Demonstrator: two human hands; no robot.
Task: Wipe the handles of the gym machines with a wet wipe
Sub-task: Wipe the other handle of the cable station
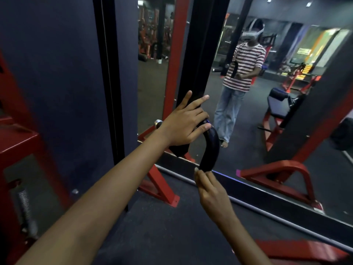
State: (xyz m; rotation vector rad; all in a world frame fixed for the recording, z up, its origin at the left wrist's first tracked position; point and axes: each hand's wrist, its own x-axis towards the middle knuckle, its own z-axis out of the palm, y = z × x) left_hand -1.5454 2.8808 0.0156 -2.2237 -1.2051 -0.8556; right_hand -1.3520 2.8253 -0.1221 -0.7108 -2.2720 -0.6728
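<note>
- Two fingers of my left hand (183, 127), the index and middle, stick out straight past the handle (210, 146), while the lower fingers and thumb curl over its top bend; that is a half grip, not a full one.
- My right hand (210, 190) sits at the handle's lower tip, fingertips (198, 174) pinched close together against the end; I cannot tell whether a wipe lies between them, since none shows.
- The handle is a black curved grip hanging just in front of the mirror (267, 92), its bend under my left hand and its tip at my right.
- Risk one: I may be rubbing bare-handed, so the handle gets no real cleaning.
- Risk two: with the left grip loose, the handle could swing on its hanger and knock the mirror just behind it.
- Risk three: a pinch at the tip alone could slide off the rounded end, leaving the long curve above it untouched.
- Below the handle, the red frame (162, 190) foot stands on the dark floor (162, 236), close enough to catch a toe if I step in.
</note>
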